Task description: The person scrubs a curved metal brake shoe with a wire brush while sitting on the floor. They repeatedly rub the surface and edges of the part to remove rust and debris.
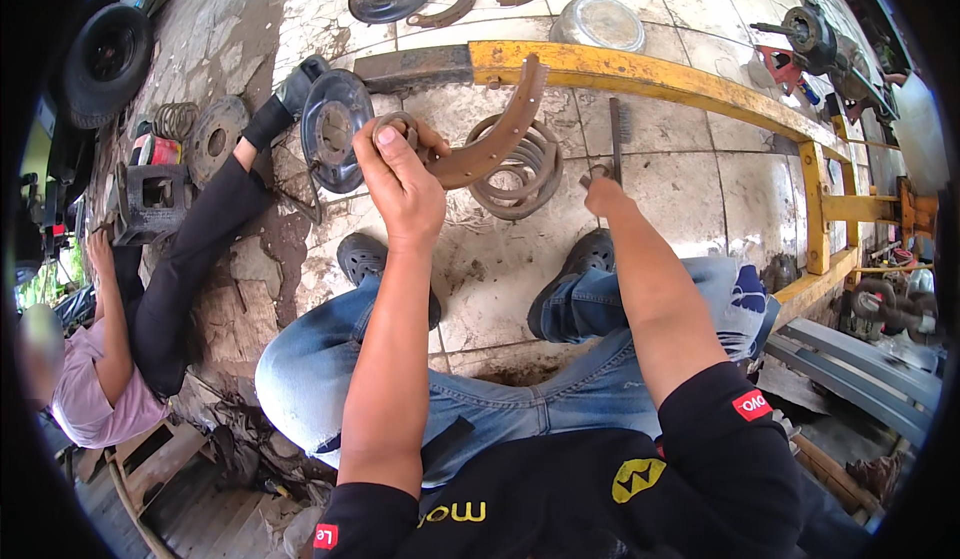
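From my head view, my left hand [405, 184] is closed around one end of a rusty brake shoe [506, 146], lifted above the tiles and curving up to the right. My right hand [605, 199] is curled low beside a brush [615, 139] — I cannot tell whether I grip it.

White lettering marks the red patch [752, 405] on my right sleeve and the red tag [325, 536] on my left; yellow letters [455, 512] and a yellow emblem [638, 480] show on my black shirt.

A coil spring [549, 174] sits behind the shoe, between my hands. A yellow frame [640, 74] bars the far side and the right. On the left, a co-worker's leg [205, 249] stretches in toward a black dish [318, 139]; farther off lies a pale round pan [602, 24].
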Demonstrator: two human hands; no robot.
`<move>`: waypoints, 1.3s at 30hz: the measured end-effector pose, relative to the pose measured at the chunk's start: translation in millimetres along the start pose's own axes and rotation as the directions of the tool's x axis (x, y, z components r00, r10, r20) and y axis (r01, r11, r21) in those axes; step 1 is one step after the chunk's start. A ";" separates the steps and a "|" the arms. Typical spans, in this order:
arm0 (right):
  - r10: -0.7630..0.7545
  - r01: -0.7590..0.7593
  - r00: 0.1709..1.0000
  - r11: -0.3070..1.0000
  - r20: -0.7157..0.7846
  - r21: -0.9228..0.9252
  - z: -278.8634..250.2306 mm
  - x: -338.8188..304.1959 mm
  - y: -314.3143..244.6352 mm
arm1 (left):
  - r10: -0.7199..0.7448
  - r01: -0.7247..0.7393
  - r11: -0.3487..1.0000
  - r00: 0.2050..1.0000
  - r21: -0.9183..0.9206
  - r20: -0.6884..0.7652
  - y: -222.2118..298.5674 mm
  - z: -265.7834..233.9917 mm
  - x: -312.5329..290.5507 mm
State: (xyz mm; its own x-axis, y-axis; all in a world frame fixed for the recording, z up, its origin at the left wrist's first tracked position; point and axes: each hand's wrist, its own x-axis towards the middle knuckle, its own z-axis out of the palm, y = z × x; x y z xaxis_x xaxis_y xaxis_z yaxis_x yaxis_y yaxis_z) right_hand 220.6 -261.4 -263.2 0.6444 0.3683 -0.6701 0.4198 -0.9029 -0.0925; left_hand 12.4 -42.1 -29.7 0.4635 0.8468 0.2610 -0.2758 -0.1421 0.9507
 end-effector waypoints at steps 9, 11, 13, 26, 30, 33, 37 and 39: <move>0.456 -0.299 0.823 0.854 -0.338 0.425 -7.5 9.7 9.5 | -0.165 0.171 0.971 0.985 -0.168 0.052 10.5 -9.9 -10.7; 0.466 -0.318 0.829 0.847 -0.309 0.426 3.2 21.2 16.0 | -0.202 0.217 0.948 0.976 -0.235 0.086 7.9 -17.7 -9.3; 0.420 -0.302 0.884 0.850 -0.208 0.433 16.6 39.5 31.1 | -0.299 0.317 0.925 0.947 -0.207 0.115 14.1 -17.6 -2.4; 0.350 -0.156 0.937 0.389 0.011 0.908 -73.8 -18.3 -16.0 | -0.289 0.286 0.879 0.956 -0.381 0.052 6.0 -1.7 -22.0; 0.222 -0.092 0.974 0.571 -0.046 0.816 -124.0 -71.2 -13.8 | -0.270 0.293 0.890 0.956 -0.349 0.114 8.6 11.9 -32.4; 0.133 0.027 0.979 0.659 -0.152 0.752 -163.3 -130.4 -32.2 | -0.246 0.276 0.934 0.957 -0.228 0.151 9.2 14.4 -42.3; -0.025 0.151 0.984 0.628 -0.174 0.763 -165.9 -241.6 -74.6 | -0.167 0.186 0.975 0.973 -0.118 0.159 3.1 9.0 -55.1; -0.085 0.130 0.991 0.558 -0.099 0.820 -154.4 -290.5 -87.5 | -0.118 0.132 0.986 0.984 -0.101 0.133 0.3 8.9 -59.8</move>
State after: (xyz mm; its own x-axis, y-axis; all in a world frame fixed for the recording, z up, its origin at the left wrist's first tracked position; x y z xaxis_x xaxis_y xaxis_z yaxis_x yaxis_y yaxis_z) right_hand 95.4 -255.2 53.3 0.6668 0.4638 -0.5834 -0.2059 -0.6376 -0.7423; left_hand -7.9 -97.3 -43.5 0.6009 0.7817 0.1667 -0.2958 0.0238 0.9549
